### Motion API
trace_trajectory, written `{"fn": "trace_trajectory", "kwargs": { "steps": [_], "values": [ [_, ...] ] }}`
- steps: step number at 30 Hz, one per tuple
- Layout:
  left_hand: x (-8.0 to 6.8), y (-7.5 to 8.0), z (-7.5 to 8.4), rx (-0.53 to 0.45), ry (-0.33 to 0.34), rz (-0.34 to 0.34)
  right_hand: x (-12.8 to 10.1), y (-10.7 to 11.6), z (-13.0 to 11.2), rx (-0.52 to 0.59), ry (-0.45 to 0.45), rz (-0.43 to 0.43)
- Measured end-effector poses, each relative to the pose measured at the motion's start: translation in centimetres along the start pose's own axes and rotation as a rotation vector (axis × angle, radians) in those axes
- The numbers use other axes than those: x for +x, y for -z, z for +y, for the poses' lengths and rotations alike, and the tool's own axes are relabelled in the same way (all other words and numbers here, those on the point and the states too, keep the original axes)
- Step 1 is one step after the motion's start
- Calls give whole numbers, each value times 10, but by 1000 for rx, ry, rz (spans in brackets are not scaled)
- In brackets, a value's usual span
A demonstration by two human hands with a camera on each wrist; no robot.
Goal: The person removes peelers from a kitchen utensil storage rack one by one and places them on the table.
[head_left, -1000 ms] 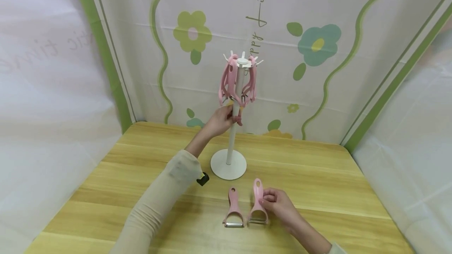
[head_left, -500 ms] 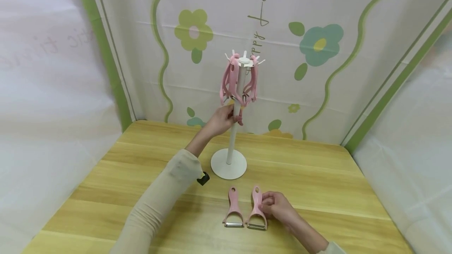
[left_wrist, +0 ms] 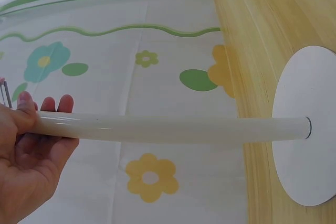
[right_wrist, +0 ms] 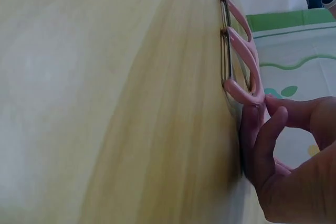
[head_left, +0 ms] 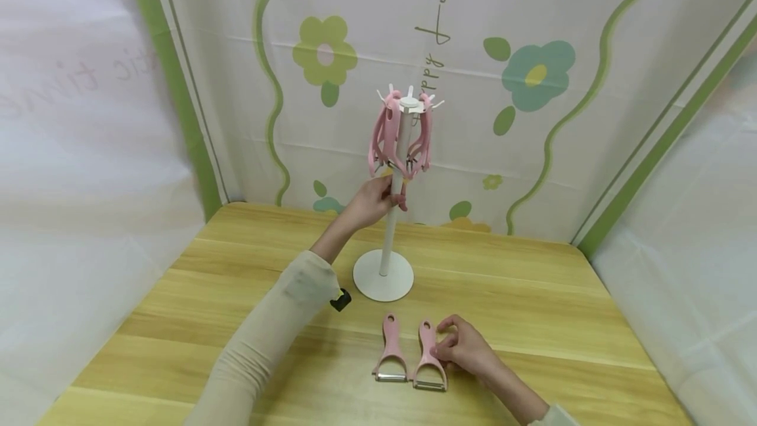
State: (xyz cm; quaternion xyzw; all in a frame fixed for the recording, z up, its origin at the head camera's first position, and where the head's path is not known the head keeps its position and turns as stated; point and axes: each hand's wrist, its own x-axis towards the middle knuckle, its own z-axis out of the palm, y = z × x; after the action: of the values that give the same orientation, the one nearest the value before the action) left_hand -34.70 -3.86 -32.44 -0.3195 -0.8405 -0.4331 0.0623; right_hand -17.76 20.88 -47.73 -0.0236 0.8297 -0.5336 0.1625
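Observation:
A white stand (head_left: pixel 391 232) with a round base carries several pink peelers (head_left: pixel 390 130) on its top hooks. My left hand (head_left: pixel 372 201) grips its pole just below them; the left wrist view shows fingers and thumb around the pole (left_wrist: pixel 157 128). Two pink Y-shaped peelers lie side by side in front of the base, blades toward me. At the right one (head_left: pixel 426 340) is my right hand (head_left: pixel 464 347), pinching the handle's side near the neck, with a finger raised. The left peeler (head_left: pixel 391 340) is untouched. In the right wrist view the held peeler (right_wrist: pixel 247 61) overlaps the other.
A small black object (head_left: pixel 340 300) shows beside the left sleeve. Wood-grain table (head_left: pixel 532 307) extends around the stand, with a flower-printed curtain (head_left: pixel 367 12) behind and white curtains (head_left: pixel 692 248) at both sides.
My right hand has lowered the right peeler flat onto the table and shifted it slightly toward me, beside the other. One right finger has lifted. My left hand stays on the pole.

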Motion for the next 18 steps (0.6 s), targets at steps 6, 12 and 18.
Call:
{"fn": "trace_trajectory", "kwargs": {
  "steps": [6,12,18],
  "values": [
    [-1,1,1,11,-2,-4,-1,8,-8,-128,69,35],
    [-1,0,0,4,-2,-2,1,25,-35,-120,146,50],
    [-2,0,1,4,-7,0,4,41,-64,-82,207,80]
  ]
}}
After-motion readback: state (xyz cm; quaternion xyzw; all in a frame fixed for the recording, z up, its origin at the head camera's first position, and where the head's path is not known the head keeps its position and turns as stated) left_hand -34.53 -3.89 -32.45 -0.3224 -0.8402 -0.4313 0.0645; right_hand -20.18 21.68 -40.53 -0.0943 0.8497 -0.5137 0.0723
